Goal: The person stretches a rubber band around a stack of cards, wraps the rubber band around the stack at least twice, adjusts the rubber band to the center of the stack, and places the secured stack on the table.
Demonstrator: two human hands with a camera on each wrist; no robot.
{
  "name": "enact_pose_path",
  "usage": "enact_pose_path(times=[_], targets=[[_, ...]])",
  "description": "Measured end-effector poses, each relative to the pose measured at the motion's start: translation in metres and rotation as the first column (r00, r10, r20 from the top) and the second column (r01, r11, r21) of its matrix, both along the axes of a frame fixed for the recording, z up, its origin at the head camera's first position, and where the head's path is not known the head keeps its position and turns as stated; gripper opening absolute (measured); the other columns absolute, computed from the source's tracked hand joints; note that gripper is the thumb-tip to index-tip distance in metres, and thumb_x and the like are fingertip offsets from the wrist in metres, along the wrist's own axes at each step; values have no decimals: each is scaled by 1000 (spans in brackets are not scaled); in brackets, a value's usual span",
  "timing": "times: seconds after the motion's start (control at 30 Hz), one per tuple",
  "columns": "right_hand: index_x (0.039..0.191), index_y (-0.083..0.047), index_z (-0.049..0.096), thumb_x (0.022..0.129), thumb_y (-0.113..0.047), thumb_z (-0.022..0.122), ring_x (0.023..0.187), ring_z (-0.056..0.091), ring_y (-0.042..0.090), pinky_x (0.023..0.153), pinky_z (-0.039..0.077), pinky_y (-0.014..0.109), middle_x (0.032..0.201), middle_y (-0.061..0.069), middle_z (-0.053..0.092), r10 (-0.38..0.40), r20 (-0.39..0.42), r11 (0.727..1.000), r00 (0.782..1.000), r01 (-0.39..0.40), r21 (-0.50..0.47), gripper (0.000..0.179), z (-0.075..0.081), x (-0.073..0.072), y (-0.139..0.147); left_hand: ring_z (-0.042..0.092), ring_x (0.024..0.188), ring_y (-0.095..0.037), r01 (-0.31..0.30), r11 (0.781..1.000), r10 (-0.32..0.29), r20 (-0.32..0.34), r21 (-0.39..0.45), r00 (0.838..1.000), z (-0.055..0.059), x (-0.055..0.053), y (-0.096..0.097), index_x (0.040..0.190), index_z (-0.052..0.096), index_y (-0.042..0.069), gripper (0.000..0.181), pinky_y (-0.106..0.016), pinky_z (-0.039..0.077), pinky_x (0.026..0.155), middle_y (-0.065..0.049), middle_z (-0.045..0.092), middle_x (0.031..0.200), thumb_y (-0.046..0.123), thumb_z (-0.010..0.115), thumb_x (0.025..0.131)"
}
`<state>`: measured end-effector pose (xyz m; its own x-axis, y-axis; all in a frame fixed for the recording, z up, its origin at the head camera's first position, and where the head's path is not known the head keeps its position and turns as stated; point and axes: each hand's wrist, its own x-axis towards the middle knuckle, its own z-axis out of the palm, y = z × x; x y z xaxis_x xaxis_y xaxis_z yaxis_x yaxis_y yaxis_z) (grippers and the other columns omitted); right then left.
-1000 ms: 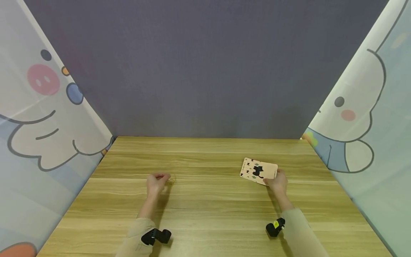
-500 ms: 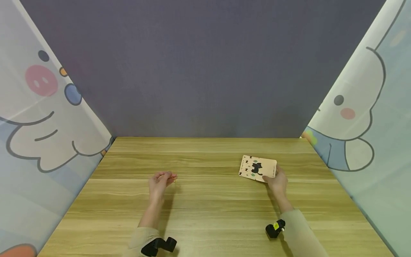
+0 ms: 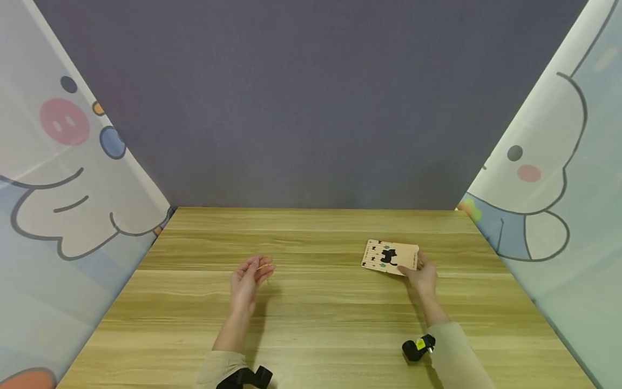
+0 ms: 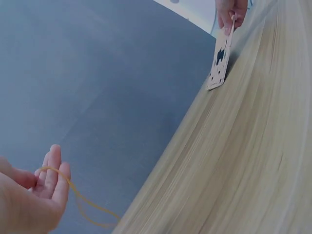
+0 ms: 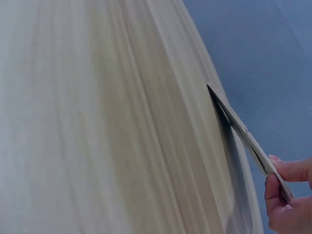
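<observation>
My left hand (image 3: 245,283) is raised over the left half of the table, palm turned up. Its thumb and fingers hold a thin yellow-orange rubber band (image 4: 87,199), which runs across the fingers and hangs down in a long loop in the left wrist view. On the right, my right hand (image 3: 421,278) pinches the near right corner of a flat cream cat-print card (image 3: 384,256) with rounded corners, thumb on top. Its edge looks layered in the right wrist view, and it is held tilted just above the tabletop. Fingers beneath the card are partly hidden.
The wood-grain table (image 3: 311,324) ends at a dark grey upright panel (image 3: 311,108) at the back. Cartoon-printed curtains (image 3: 559,302) stand along both sides. Each wrist carries a black camera (image 3: 415,350).
My left hand has moved slightly right and turned its palm upward, its fingers spreading with the rubber band. My right hand and the card have barely shifted.
</observation>
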<state>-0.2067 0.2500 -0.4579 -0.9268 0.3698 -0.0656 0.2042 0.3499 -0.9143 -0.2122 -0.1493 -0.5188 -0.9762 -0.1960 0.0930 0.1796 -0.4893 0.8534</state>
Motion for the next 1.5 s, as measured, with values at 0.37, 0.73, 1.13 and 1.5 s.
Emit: enact_pose_path(times=[0.37,0.73,1.13,1.5], targets=[[137,-2,28,71,-2,72,77,54,6,62,47,11,113,28,47,-48,-80,972,996,29,-233,79,-1,2,-8,58,94,-36,125,987,-145,-251,-97,957,38,24,13,123,38,-10,39,-35,51,75,-28,45,123,-3,51,87],[136,-17,36,63,-8,79,79,60,9,67,50,20,114,24,52,-45,-136,942,990,-4,-337,86,-49,-19,-3,63,83,-25,86,994,-104,-285,-73,953,29,15,20,119,43,-7,42,-32,53,63,-21,53,118,-6,60,80],[135,-24,37,59,-10,81,93,59,23,72,50,26,117,24,51,-7,-242,903,970,-98,-417,88,-49,-15,-25,63,82,-21,30,991,-59,-215,-133,975,73,40,41,102,52,-12,23,-29,53,66,-9,62,105,-2,59,82],[131,-28,41,60,-6,80,92,60,26,72,51,31,113,25,53,15,-320,870,947,-170,-463,84,-51,-15,-40,62,85,-22,-10,981,-41,-259,-195,965,37,20,41,119,52,1,34,-30,53,63,-12,57,115,9,58,86]])
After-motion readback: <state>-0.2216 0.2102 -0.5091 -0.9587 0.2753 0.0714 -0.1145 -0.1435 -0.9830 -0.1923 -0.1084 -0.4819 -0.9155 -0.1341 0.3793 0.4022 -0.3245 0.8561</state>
